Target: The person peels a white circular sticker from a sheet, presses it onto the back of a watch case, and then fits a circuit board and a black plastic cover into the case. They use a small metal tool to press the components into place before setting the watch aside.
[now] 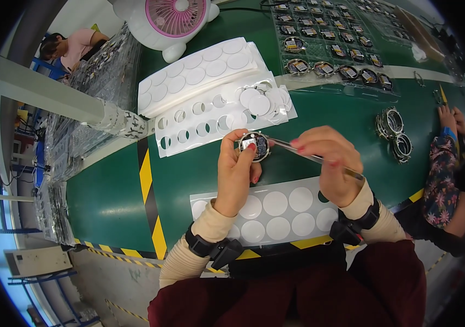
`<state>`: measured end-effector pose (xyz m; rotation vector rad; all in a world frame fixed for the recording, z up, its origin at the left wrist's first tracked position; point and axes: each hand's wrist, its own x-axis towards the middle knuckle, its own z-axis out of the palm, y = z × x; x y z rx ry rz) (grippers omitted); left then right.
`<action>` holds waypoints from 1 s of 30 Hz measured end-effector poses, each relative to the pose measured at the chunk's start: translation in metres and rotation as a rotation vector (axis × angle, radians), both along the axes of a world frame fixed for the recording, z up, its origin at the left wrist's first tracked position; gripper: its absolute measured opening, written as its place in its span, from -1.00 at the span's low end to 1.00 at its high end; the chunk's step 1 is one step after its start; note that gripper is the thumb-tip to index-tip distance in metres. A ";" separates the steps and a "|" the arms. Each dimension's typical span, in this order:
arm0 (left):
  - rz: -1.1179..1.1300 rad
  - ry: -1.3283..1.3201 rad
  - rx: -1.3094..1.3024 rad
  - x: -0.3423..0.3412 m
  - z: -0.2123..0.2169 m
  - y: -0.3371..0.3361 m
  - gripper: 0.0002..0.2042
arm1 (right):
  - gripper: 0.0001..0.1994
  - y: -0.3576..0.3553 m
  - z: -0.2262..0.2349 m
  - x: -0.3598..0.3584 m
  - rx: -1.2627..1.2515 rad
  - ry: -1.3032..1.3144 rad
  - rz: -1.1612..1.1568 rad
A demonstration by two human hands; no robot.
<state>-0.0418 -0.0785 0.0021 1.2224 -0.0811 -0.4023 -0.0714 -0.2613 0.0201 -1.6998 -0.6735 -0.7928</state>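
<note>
**Tweezers at a round module**

The left hand [236, 169] held a small round dark electronic module with a metal rim [254, 146], its fingertips clamped on the rim, thumb on the near side. The right hand [330, 163] had its fingers closed together on a pair of slim metal tweezers [309, 156], whose tip touched the module's right edge. Just below both hands lay a white backing sheet of round white stickers [276, 210] on the green work surface [112, 191]. Beyond the fingertips lay sheets with empty holes [200, 122]. Well right of the right hand sat a cluster of metal rings [395, 133], near another person's hand [447, 116].
</note>
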 end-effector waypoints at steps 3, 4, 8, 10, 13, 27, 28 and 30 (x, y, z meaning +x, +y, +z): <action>-0.013 0.008 -0.087 -0.001 0.002 -0.004 -0.75 | -0.84 0.005 -0.007 -0.007 0.153 0.217 -0.005; -0.021 0.014 -0.130 -0.002 0.003 -0.005 -0.75 | -0.85 0.005 -0.008 -0.008 0.230 0.326 -0.007; -0.059 0.043 -0.173 -0.011 0.006 -0.006 -0.75 | -0.86 0.023 0.010 -0.002 0.001 0.674 0.034; -0.066 0.021 -0.161 -0.012 0.008 -0.007 -0.75 | -0.83 0.023 0.006 -0.002 0.112 0.741 0.076; -0.063 -0.023 -0.131 -0.014 0.009 -0.006 -0.74 | -0.76 0.025 0.003 -0.001 0.337 0.870 0.178; -0.219 -0.057 -0.025 -0.004 0.020 0.001 -0.56 | -0.64 0.012 0.010 0.003 0.092 0.870 0.281; -0.265 -0.040 -0.019 -0.003 0.023 0.002 -0.50 | -0.63 0.011 0.011 0.002 0.030 0.852 0.305; -0.315 -0.033 -0.019 -0.001 0.021 0.007 -0.46 | -0.62 0.011 0.012 0.001 0.001 0.854 0.311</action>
